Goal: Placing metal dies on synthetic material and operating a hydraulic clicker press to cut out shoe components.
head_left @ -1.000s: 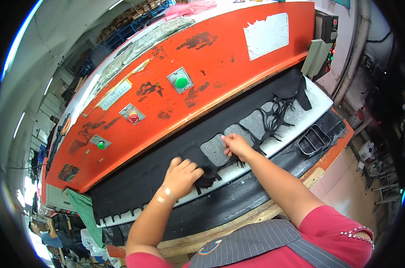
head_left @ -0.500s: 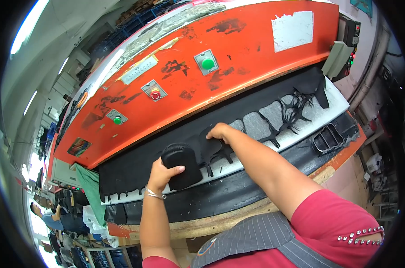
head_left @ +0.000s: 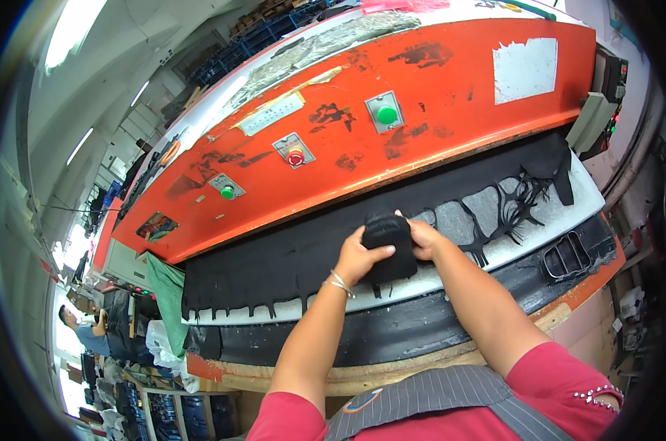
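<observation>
Between my hands is a thick stack of black cut pieces (head_left: 389,237), rounded at the top. My left hand (head_left: 359,260) grips its left side, the thumb lying across the front. My right hand (head_left: 423,237) is closed round its right edge near the top. Behind and below the stack lies a black sheet of material (head_left: 296,253) on a white cutting board (head_left: 584,185). Toward the right, the sheet is cut into openings and ragged strips (head_left: 520,209). The stack hides part of the sheet's near edge.
An orange press (head_left: 450,95) with green buttons (head_left: 387,115) and a red button (head_left: 295,156) stands behind the board. A black die-like frame (head_left: 567,254) sits on the near ledge at right. Green cloth (head_left: 165,298) hangs at left. Another person (head_left: 90,331) is far left.
My left hand has carried the stack to the right. My right hand has moved from the sheet onto the stack's right edge. The whole view has shifted slightly.
</observation>
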Tool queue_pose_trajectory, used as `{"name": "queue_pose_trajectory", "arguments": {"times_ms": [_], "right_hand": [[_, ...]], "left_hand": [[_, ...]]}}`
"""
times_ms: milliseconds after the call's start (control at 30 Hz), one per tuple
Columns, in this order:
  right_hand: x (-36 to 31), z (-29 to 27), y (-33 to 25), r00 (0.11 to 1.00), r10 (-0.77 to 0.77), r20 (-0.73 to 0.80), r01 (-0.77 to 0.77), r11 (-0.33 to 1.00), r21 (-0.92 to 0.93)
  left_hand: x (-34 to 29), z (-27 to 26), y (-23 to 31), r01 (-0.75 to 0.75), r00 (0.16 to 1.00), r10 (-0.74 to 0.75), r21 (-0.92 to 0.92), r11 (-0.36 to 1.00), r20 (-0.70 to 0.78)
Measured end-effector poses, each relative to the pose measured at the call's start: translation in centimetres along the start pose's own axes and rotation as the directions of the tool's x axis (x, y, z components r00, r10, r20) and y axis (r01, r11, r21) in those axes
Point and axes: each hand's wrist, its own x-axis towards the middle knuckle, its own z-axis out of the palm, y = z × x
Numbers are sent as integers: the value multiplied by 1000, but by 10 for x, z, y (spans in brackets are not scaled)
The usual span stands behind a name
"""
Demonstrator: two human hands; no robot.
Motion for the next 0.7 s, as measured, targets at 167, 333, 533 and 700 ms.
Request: {"name": "queue_pose_trajectory", "arguments": {"times_ms": [167, 333, 533, 700], "right_hand": [[12, -29, 6, 985, -61, -161, 2, 940, -340], [27, 75, 39, 640, -768, -2, 125, 106, -986], [77, 113, 80, 623, -721, -304, -359, 81, -930], [89, 125, 67, 772, -201, -602, -362, 640, -678]], "left_hand": [[-50, -50, 20, -128, 988, 141, -201, 971, 54], [-86, -179, 27, -323, 946, 323, 133, 937, 22], [-90, -235, -5, -178, 983, 162, 703, 688, 90], [-60, -247, -4, -399, 911, 84, 814, 422, 403]]}}
